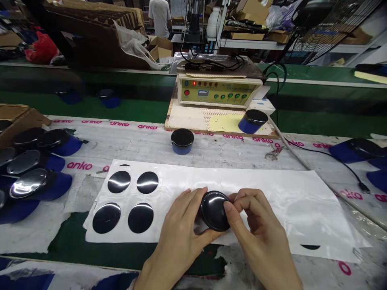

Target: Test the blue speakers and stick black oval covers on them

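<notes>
A round black-topped piece [215,210] is held over a white sticker sheet [242,177], its glossy top facing up; its sides are mostly hidden. My left hand [184,225] curls around its left side, with the thumb along the lower edge. My right hand [256,225] is closed at its right edge, thumb tip on the rim and fingers bent behind. On the left part of the sheet are several black round stickers [140,218]. Just beyond the sheet stands a blue round piece with a black top [182,141].
More blue pieces with black tops [39,183] crowd the left side by a cardboard box [18,121]; others [356,150] lie at right. A control box [219,92] with buttons sits on a wooden board [187,114]. A grey cable [302,161] crosses the right side. Behind runs a green conveyor [136,92].
</notes>
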`<state>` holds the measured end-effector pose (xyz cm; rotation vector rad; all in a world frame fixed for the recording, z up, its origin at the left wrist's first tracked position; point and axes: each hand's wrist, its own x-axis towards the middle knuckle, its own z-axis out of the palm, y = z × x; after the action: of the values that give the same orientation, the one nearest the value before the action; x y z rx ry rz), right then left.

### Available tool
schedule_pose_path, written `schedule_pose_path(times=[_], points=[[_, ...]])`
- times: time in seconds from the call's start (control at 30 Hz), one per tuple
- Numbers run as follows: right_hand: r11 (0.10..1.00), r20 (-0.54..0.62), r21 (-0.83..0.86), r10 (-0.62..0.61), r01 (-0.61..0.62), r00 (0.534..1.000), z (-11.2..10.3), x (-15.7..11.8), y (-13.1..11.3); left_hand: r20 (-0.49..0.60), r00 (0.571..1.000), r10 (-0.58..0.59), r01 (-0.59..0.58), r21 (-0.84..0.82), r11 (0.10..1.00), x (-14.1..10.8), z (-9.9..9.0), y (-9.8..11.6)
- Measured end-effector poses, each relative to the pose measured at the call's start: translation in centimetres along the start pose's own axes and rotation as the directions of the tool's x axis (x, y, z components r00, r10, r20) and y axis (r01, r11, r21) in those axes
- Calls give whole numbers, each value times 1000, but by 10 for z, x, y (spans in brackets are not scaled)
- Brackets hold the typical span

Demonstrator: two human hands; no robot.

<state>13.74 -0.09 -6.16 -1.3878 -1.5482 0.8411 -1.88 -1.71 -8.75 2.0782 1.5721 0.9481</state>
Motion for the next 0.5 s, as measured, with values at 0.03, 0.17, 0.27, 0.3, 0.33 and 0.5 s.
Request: schedule_pose_path(times=[0.03, 0.17, 0.27, 0.3, 0.33, 0.5], points=[[1000, 5, -13, -4, 4, 1000, 0, 1, 0, 7, 1000, -5, 5, -12, 1000, 0, 0, 0], [995, 37, -99, -25, 28, 999, -1, 2, -4, 13, 1000, -5, 5, -43, 999, 0, -2, 0], [983, 74, -173, -41, 53, 996, -4, 4, -7, 18, 1000, -16, 17, -38, 999, 0, -2, 0], [977, 87, -202, -46, 63, 995, -6, 5, -8, 25, 999, -24, 25, -35, 999, 0, -2, 0], [970, 108, -234, -45, 70, 993, -8, 6, -9, 31, 999, -31, 32, -31, 999, 0, -1, -1], [850, 201, -527, 128, -3, 971, -23, 22, -11, 51, 997, -59, 60, -9, 998, -3, -2, -1]])
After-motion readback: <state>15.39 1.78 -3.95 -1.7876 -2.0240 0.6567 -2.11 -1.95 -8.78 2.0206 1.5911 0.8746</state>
